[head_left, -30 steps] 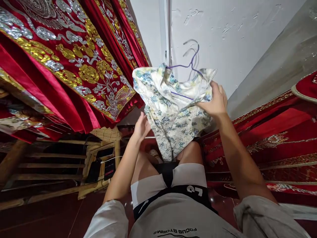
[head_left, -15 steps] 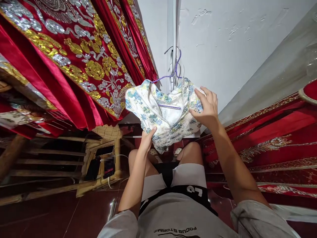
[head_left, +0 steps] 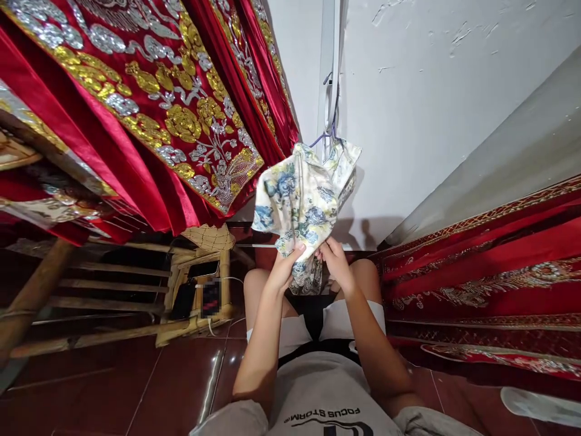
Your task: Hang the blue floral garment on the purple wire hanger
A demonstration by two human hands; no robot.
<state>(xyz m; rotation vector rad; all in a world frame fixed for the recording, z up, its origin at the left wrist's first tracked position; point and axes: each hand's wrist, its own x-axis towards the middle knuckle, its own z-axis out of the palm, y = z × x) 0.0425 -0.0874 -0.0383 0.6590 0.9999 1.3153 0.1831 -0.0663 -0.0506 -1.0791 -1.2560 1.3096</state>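
A white blouse (head_left: 313, 188) with blue and yellow flowers hangs in front of me, turned so that one side and a sleeve face me. Its purple hanger (head_left: 327, 134) shows only at the top; the rest is hidden by the cloth. My left hand (head_left: 285, 266) pinches the lower edge of the blouse, thumb on top. Close beside it, my right hand (head_left: 334, 261) is closed with its fingertips at the same lower edge. Below and between both hands, a gathered part of the garment hangs down.
Red garments with gold and silver sequins (head_left: 181, 121) hang at the left. More red beaded cloth (head_left: 499, 272) is at the right. A bamboo rack (head_left: 163, 327) holding a phone (head_left: 210, 298) with a cable stands at lower left. A white wall (head_left: 408, 109) is ahead.
The blouse has turned from front-facing to side-on. My right hand has moved from the shoulder down and left to the lower edge, near my left hand. The hanger has turned too.
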